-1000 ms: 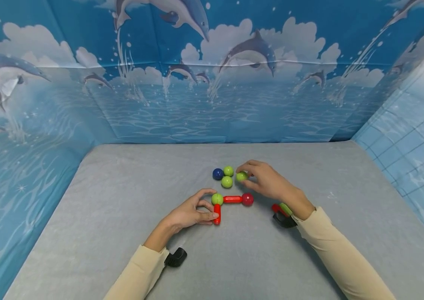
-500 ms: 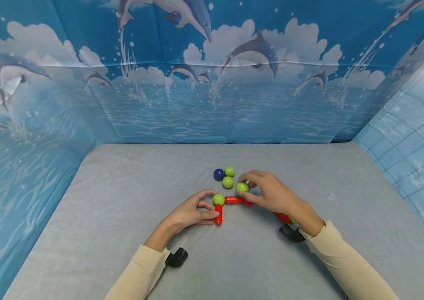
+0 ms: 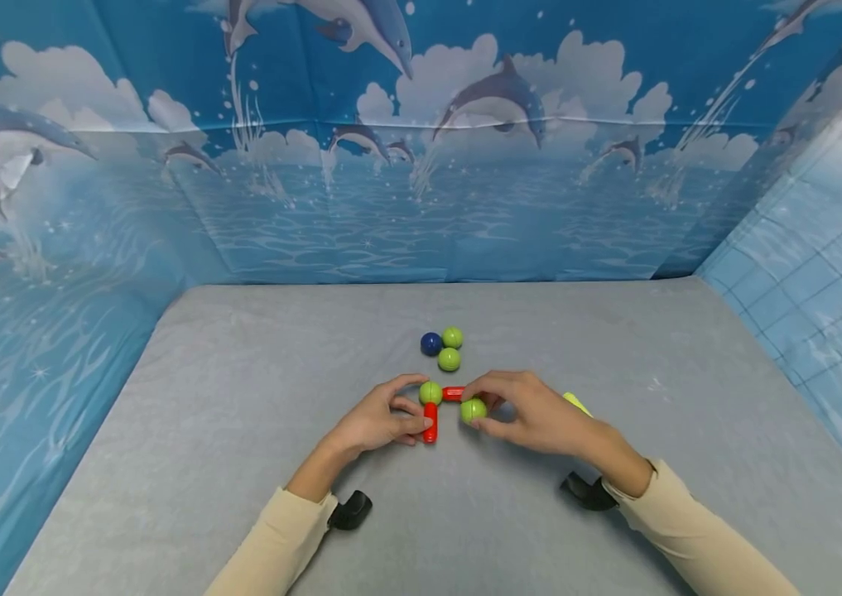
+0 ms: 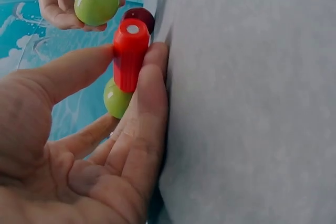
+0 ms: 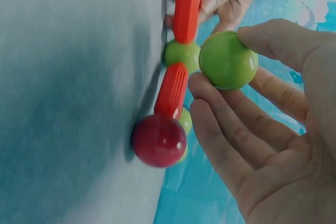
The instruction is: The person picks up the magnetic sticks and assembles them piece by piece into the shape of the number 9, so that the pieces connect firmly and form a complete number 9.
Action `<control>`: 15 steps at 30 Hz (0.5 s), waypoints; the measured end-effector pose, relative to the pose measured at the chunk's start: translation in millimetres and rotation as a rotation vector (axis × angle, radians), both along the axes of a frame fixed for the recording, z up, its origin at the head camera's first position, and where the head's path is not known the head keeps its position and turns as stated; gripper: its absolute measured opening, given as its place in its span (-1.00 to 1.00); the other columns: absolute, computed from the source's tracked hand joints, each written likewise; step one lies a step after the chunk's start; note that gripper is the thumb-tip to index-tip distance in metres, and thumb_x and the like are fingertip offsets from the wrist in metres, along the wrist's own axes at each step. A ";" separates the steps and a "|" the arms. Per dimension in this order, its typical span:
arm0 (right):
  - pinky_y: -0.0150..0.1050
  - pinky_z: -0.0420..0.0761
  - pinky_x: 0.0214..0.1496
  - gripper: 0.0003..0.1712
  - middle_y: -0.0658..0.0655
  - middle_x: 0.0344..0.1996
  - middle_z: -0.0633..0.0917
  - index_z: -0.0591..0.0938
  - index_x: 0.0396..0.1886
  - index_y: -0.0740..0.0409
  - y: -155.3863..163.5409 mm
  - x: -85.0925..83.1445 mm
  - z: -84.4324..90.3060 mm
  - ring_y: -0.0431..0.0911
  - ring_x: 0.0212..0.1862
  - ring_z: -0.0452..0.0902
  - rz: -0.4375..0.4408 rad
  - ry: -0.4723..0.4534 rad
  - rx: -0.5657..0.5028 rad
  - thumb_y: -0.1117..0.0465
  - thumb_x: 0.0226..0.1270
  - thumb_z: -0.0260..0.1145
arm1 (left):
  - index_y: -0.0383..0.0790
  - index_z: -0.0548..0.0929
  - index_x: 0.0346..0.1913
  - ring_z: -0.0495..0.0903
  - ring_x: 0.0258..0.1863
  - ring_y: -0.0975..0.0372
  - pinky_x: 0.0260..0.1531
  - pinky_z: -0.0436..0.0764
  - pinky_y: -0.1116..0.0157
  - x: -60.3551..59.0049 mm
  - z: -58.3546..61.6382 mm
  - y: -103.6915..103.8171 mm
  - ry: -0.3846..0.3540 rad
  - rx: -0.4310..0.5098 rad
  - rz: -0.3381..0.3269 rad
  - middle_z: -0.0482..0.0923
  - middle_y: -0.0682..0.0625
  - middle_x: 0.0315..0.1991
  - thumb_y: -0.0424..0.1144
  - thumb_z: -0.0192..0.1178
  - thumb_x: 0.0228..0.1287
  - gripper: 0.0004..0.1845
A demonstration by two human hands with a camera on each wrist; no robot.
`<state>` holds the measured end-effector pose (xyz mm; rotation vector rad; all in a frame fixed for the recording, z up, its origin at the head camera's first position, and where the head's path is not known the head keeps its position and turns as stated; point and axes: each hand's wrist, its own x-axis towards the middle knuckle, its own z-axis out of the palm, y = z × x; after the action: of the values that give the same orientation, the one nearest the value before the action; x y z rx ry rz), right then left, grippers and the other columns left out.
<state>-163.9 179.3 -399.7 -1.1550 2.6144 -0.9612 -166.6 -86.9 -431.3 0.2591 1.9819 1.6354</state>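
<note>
My left hand pinches an upright-lying red rod between thumb and fingers. One end of that rod meets a green ball; its free end shows a silvery dot in the left wrist view. A second red rod runs rightward from this ball to a dark red ball, which my right hand covers in the head view. Another green ball is pinched by my right hand at thumb and fingertips. It is held near the free side of the L-shaped assembly, apart from the first rod.
A dark blue ball and two loose green balls, one behind the other, lie grouped beyond the rods. A yellow-green piece shows partly behind my right forearm. Dolphin-printed cloth walls the grey table.
My right hand has carried its green ball away from the loose group, toward me, and now covers the dark red ball. The left hand keeps its hold on the red rod.
</note>
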 end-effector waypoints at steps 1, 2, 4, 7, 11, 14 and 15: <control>-0.17 0.68 -0.08 -0.65 -0.11 -0.02 0.71 0.64 0.08 0.07 -0.9 1.3 -0.2 -0.32 -0.16 0.63 0.004 -0.012 0.005 0.18 0.33 0.43 | -0.20 0.31 0.46 0.72 -0.33 0.19 -0.24 0.73 0.19 0.5 0.7 0.7 0.013 -0.006 -0.002 0.68 -0.18 -0.14 -0.43 0.31 0.29 -0.30; -0.18 0.68 -0.06 -0.66 -0.11 -0.02 0.70 0.63 0.08 0.05 -2.0 2.8 -0.2 -0.31 -0.15 0.63 0.009 -0.022 0.010 0.17 0.33 0.42 | -0.21 0.31 0.47 0.72 -0.34 0.19 -0.25 0.73 0.19 0.8 1.0 1.4 0.024 -0.013 -0.004 0.68 -0.19 -0.14 -0.43 0.31 0.30 -0.30; -0.21 0.67 -0.04 -0.67 -0.12 -0.01 0.68 0.62 0.07 0.03 -5.2 5.5 -0.7 -0.30 -0.13 0.64 0.022 -0.034 0.021 0.16 0.34 0.42 | -0.22 0.31 0.46 0.71 -0.35 0.18 -0.25 0.73 0.20 1.0 1.6 2.4 0.039 -0.032 0.001 0.66 -0.20 -0.15 -0.44 0.31 0.29 -0.30; -0.26 0.66 -0.02 -0.68 -0.14 -0.03 0.67 0.61 0.04 0.00 -11.0 10.1 -1.6 -0.30 -0.12 0.65 0.036 -0.052 0.034 0.15 0.33 0.42 | -0.22 0.32 0.45 0.72 -0.38 0.17 -0.27 0.73 0.20 0.6 3.1 3.4 0.051 -0.062 0.008 0.65 -0.21 -0.14 -0.43 0.32 0.29 -0.30; -0.26 0.66 0.00 -0.65 -0.18 -0.06 0.65 0.61 0.04 0.00 -17.8 15.8 -3.8 -0.31 -0.12 0.65 0.043 -0.080 0.038 0.15 0.29 0.46 | -0.23 0.36 0.42 0.71 -0.39 0.15 -0.29 0.71 0.21 -0.8 6.7 5.5 0.080 -0.109 0.009 0.64 -0.21 -0.13 -0.39 0.36 0.27 -0.32; -0.26 0.66 0.01 -0.65 -0.19 -0.08 0.64 0.60 0.03 0.00 -21.9 19.3 -6.2 -0.31 -0.12 0.64 0.049 -0.104 0.036 0.16 0.28 0.46 | -0.23 0.39 0.40 0.70 -0.37 0.15 -0.29 0.69 0.21 -0.9 8.2 6.5 0.094 -0.127 0.014 0.64 -0.21 -0.13 -0.38 0.37 0.25 -0.34; -0.26 0.66 0.01 -0.66 -0.19 -0.08 0.64 0.60 0.02 -0.02 -23.1 20.2 -6.9 -0.30 -0.12 0.64 0.052 -0.112 0.034 0.16 0.28 0.46 | -0.22 0.39 0.39 0.70 -0.36 0.15 -0.29 0.70 0.21 -0.9 7.9 6.7 0.094 -0.126 0.016 0.64 -0.21 -0.13 -0.39 0.37 0.26 -0.35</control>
<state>-143.7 156.2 -406.6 -1.1220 2.4905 -0.9398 -167.5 -80.2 -423.3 0.2772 2.1532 1.5260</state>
